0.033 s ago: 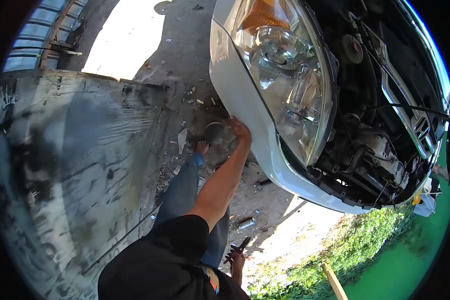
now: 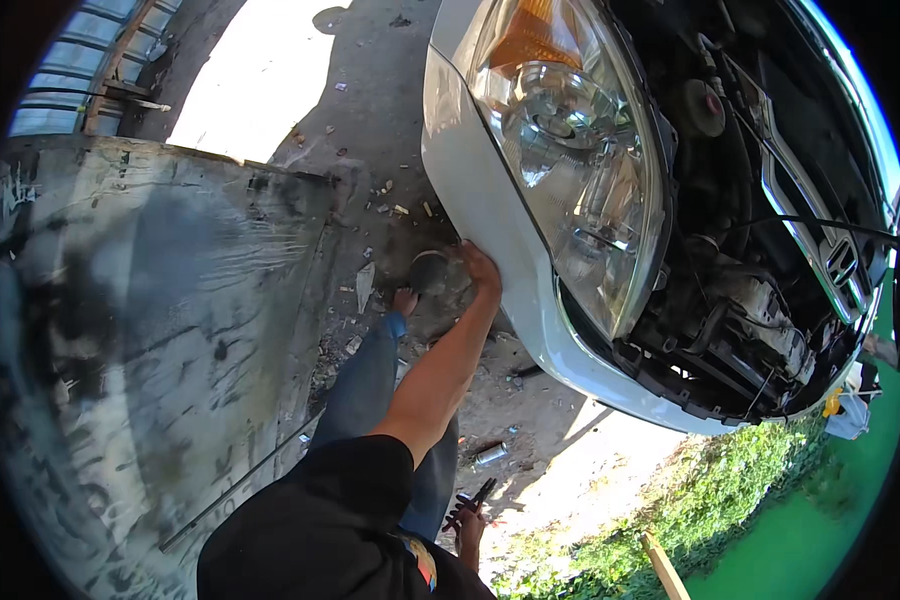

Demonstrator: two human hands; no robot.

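A white car's front bumper curves down beside a large clear headlight with an amber section at its top. My left hand is at the bumper's lower side edge, closed against it. Its fingertips pass behind the edge and are mostly hidden. Low in the view, well away from the car, my right hand is closed round a dark, slim hand tool. The tool's working end is too small to make out. A dark gap shows between bumper and headlight.
The engine bay lies exposed at the right, with a chrome grille piece across it. A stained grey panel stands at the left. Litter and a metal can lie on the dirt. Grass and a wooden stick are lower right.
The view has shifted very slightly, so the car sits a touch lower. My left hand stays at the bumper edge. My right hand has turned a little with the tool.
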